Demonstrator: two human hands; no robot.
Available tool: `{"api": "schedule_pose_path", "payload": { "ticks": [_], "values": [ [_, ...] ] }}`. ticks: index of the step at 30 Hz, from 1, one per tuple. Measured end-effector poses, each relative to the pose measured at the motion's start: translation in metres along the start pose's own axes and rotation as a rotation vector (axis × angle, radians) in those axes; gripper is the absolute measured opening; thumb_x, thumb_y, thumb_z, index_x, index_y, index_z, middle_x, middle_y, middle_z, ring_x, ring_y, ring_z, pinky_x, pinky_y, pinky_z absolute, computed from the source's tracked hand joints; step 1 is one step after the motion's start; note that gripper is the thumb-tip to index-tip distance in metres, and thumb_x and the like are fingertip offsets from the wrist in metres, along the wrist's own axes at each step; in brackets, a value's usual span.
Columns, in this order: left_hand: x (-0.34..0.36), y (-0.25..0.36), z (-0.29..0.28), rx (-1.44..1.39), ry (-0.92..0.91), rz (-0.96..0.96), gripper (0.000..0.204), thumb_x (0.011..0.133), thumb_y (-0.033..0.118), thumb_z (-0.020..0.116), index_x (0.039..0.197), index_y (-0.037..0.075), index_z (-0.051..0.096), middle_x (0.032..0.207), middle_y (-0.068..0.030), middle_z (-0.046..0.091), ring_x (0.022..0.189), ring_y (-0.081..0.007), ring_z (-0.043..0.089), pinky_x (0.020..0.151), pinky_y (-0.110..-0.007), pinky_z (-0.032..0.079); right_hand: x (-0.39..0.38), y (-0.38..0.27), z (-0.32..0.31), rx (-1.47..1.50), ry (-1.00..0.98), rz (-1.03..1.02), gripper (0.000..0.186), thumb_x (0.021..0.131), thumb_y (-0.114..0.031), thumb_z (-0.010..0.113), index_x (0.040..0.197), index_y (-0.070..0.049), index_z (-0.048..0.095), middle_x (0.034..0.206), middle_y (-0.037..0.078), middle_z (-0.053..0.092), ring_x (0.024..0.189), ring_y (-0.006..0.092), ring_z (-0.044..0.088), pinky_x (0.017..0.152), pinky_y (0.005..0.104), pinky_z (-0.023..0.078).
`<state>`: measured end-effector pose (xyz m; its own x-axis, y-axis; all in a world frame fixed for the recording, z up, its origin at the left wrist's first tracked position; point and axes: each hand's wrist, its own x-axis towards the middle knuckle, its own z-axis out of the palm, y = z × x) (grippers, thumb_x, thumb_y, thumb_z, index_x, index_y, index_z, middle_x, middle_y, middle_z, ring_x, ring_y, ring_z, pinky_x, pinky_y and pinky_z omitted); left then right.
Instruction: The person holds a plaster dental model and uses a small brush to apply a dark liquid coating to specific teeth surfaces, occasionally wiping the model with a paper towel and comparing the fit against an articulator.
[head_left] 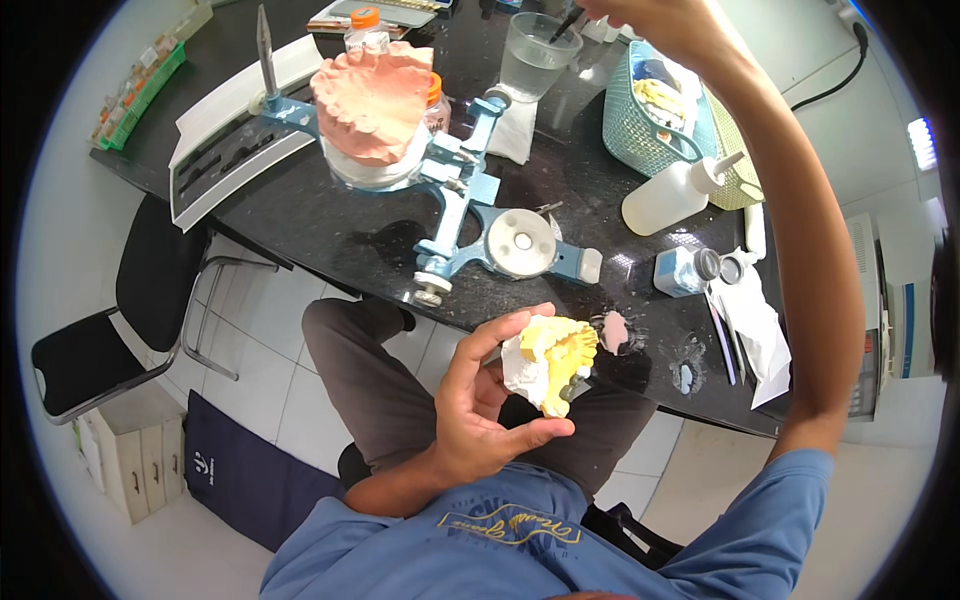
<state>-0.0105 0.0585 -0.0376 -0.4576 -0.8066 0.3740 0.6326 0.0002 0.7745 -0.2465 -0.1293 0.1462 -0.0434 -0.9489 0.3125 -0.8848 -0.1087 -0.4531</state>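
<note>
Above my lap, my left hand [475, 400] grips a yellow dental cast [565, 350] on a white plaster base, fingers and thumb around its edges. My right arm stretches to the far side of the bench, where my right hand [665, 22], partly cut off by the upper edge, pinches a thin dark tool [568, 24]. The tool slants into a clear cup of water [540, 62]; its tip cannot be made out. Left of centre, a blue dental articulator [455, 200] lies opened out, bearing a large pink dental cast [370, 100] on white plaster.
A white squeeze bottle [670, 198], a teal basket [630, 125] and a small jar [680, 272] stand on the right. Slim tools [728, 335] lie by white paper [765, 340]. Pink paste [615, 330] sits near the front edge. Orange-capped bottles [366, 30] stand behind the articulator.
</note>
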Motion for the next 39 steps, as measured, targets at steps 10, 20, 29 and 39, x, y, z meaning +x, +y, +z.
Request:
{"api": "schedule_pose_path", "payload": {
  "ticks": [10, 20, 29, 39],
  "values": [
    [0.000, -0.007, -0.021, 0.105, 0.102, 0.119, 0.084, 0.068, 0.003, 0.084, 0.137, 0.000, 0.035, 0.141, -0.0259, 0.039, 0.126, -0.0288, 0.048, 0.103, -0.039, 0.044, -0.055, -0.046, 0.003, 0.009, 0.112, 0.017, 0.014, 0.085, -0.010, 0.066, 0.094, 0.000, 0.068, 0.077, 0.009, 0.068, 0.065, 0.0132, 0.063, 0.058, 0.0258, 0.052],
    [0.000, -0.013, -0.017, 0.190, 0.008, 0.191, 0.081, 0.069, -0.001, 0.081, 0.137, 0.002, 0.038, 0.142, -0.0257, 0.038, 0.126, -0.0304, 0.048, 0.100, -0.038, 0.047, -0.124, -0.038, 0.062, 0.220, 0.105, 0.322, 0.007, 0.085, -0.005, 0.067, 0.089, 0.001, 0.067, 0.070, 0.005, 0.065, 0.061, 0.0078, 0.059, 0.053, 0.0224, 0.047],
    [0.015, -0.006, -0.012, 0.325, -0.024, 0.194, 0.087, 0.067, -0.004, 0.080, 0.140, -0.003, 0.034, 0.139, -0.0241, 0.043, 0.126, -0.0291, 0.049, 0.099, -0.036, 0.046, -0.209, -0.014, 0.022, 0.284, 0.375, -0.012, 0.021, 0.089, -0.015, 0.059, 0.096, 0.003, 0.065, 0.074, 0.009, 0.064, 0.062, 0.0100, 0.058, 0.052, 0.0213, 0.042],
    [0.039, 0.011, -0.026, 0.659, -0.322, 0.080, 0.087, 0.064, 0.004, 0.079, 0.138, -0.009, 0.036, 0.130, -0.0322, 0.049, 0.125, -0.0375, 0.049, 0.103, -0.042, 0.041, -0.315, -0.001, 0.063, 0.626, 0.419, -0.218, 0.019, 0.079, -0.006, 0.062, 0.096, -0.002, 0.054, 0.077, 0.010, 0.055, 0.057, 0.0177, 0.055, 0.051, 0.0259, 0.048]
  ]
}}
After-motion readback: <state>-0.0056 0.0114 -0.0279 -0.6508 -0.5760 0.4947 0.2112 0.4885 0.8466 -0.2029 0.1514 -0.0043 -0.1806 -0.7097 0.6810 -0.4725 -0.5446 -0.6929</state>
